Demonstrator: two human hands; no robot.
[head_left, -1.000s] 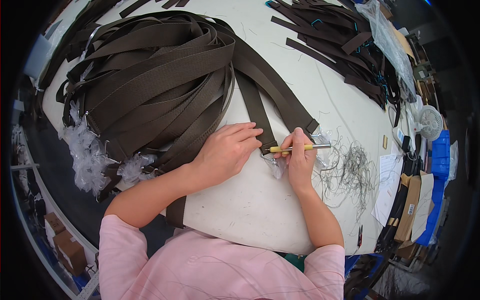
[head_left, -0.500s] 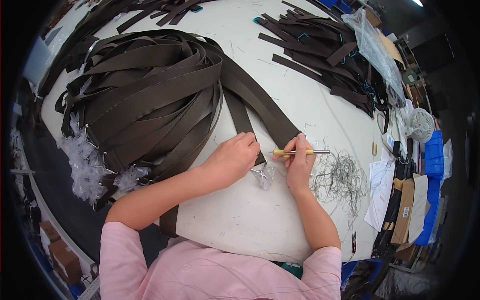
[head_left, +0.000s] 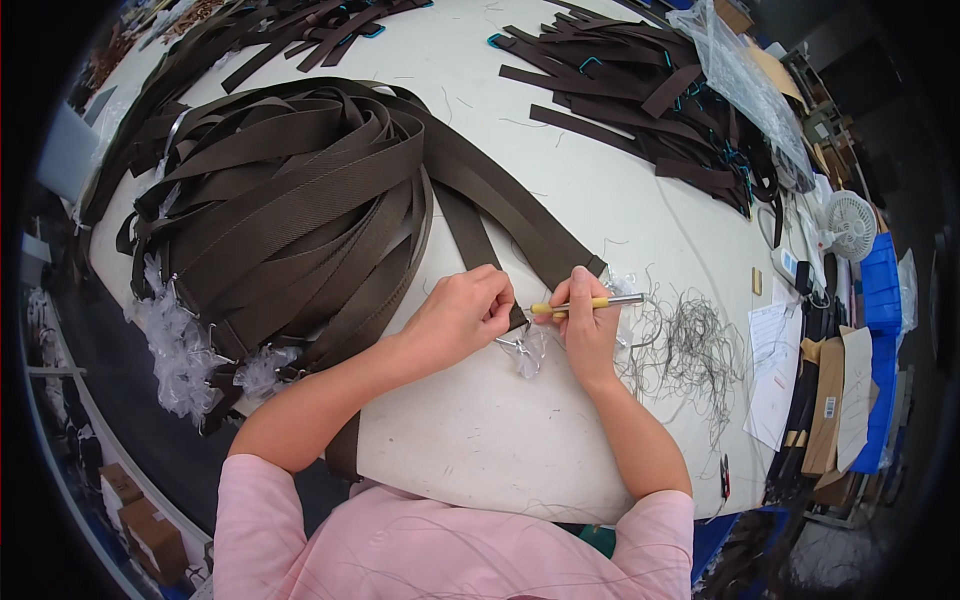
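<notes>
My left hand [head_left: 462, 312] is closed in a pinch at the end of a dark brown webbing strap [head_left: 468, 232]. Beside those fingers, a metal hook wrapped in clear plastic [head_left: 528, 352] hangs at the strap's end. In my right hand [head_left: 588, 335] is a slim pen-shaped tool [head_left: 622, 299] with a yellow and silver barrel, its tip pointing left, close to my left fingertips. A second strap end [head_left: 580, 262] lies just beyond my right hand. Both straps run back to a large looped bundle of webbing [head_left: 290, 200] on the left.
Tangled loose threads [head_left: 690, 345] lie right of my right hand. Shorter straps with teal-edged buckles [head_left: 640, 100] are piled at the far right. Small red-and-black snips [head_left: 725, 477] rest near the front edge. A white fan [head_left: 850, 225] and blue bins [head_left: 880, 290] stand on the right.
The tool's tip has come closer to my left fingers, and my right fingers have shifted slightly on its barrel. My left hand stays at the strap's end. The whole view has shifted a little.
</notes>
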